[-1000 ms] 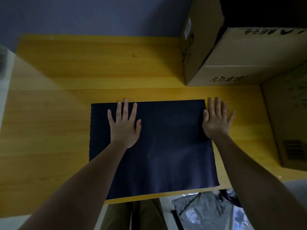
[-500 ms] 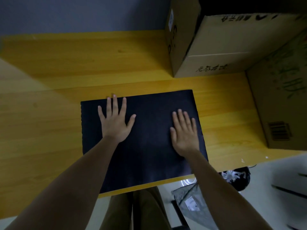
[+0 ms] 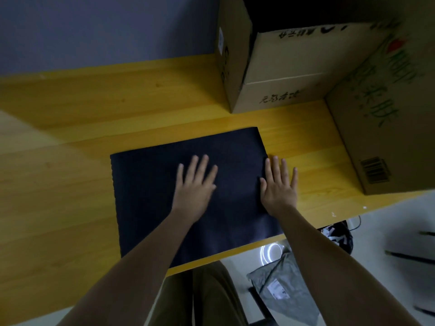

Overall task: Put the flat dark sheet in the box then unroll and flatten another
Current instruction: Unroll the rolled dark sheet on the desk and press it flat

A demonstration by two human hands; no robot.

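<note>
A flat dark sheet lies spread on the yellow wooden table, its near edge at the table's front. My left hand presses palm-down on the middle of the sheet, fingers apart. My right hand rests flat on the sheet's right edge, its fingers partly over the bare wood. An open cardboard box stands at the back right; its inside is dark and hidden.
A second cardboard box with green print and a barcode stands at the table's right end. Below the table edge on the floor lie a grey mailer bag and a dark bundle. A grey wall runs behind the table.
My right hand slid rightwards from the sheet's right half to its right edge. My left hand moved from the sheet's left part to its middle. The view shifted left.
</note>
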